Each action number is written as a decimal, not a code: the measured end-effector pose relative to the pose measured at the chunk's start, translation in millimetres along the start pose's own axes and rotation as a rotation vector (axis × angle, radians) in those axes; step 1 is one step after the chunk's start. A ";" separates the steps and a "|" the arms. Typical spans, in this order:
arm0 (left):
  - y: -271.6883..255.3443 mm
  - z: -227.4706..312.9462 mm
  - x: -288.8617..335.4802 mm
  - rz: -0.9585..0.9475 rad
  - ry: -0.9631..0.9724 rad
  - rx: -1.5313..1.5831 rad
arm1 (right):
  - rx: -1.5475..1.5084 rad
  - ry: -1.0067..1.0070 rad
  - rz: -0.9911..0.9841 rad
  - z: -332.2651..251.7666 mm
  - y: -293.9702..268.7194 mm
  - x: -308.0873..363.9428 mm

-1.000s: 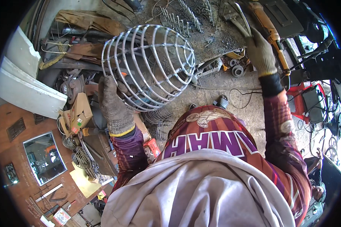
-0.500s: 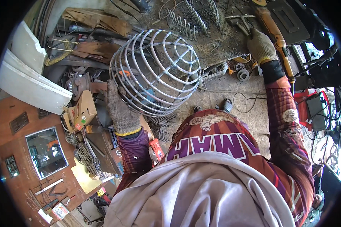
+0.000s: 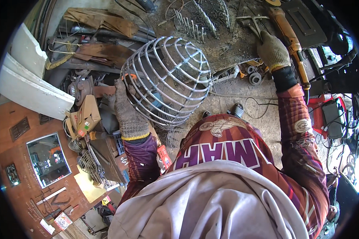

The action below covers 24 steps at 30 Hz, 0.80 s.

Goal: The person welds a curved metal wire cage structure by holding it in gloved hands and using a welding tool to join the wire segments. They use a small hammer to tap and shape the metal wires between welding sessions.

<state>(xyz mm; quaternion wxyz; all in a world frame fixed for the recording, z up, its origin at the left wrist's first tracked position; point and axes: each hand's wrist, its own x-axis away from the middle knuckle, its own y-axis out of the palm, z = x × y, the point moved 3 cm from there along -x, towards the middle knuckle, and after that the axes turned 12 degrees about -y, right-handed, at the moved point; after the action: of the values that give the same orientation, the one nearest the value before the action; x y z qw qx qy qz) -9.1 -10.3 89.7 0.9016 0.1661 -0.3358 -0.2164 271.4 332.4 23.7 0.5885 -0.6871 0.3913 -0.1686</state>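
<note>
My left hand [image 3: 129,116], in a grey knit glove, is closed on the rim of a round cage [image 3: 171,74] made of welded metal rods. The cage is held up in front of me, its domed end toward the right; the fingertips are partly hidden behind its bars. At the bench edge, my gloved right hand [image 3: 273,52] is closed around the handle of a chipping hammer [image 3: 254,18]. The hammer's narrow crosswise head points away from me, over the bench. An angle grinder with an orange-brown body [image 3: 288,34] lies just right of that hand.
Short metal rods [image 3: 193,28] stand in rows on the dirty metal bench [image 3: 229,49]. Metal rings [image 3: 255,77] sit below its edge. A cardboard box [image 3: 87,115] and a brown board [image 3: 12,139] with tools are at left. A cable [image 3: 259,107] loops over the floor.
The cage has turned and tilted slightly in my left hand, its far side coming nearer to me. My right hand has shifted a little left and nearer, still holding the hammer.
</note>
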 end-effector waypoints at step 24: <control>-36.9 5.2 -12.3 -0.684 -0.076 0.227 | -0.431 0.005 0.256 -47.9 -40.4 60.1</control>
<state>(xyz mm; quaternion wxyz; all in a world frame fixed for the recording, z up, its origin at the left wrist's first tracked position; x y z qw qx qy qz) -31.3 -36.4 70.4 0.7398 0.3595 -0.3160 -0.4729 290.2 255.7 60.0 0.4442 -0.7411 0.5034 -0.0073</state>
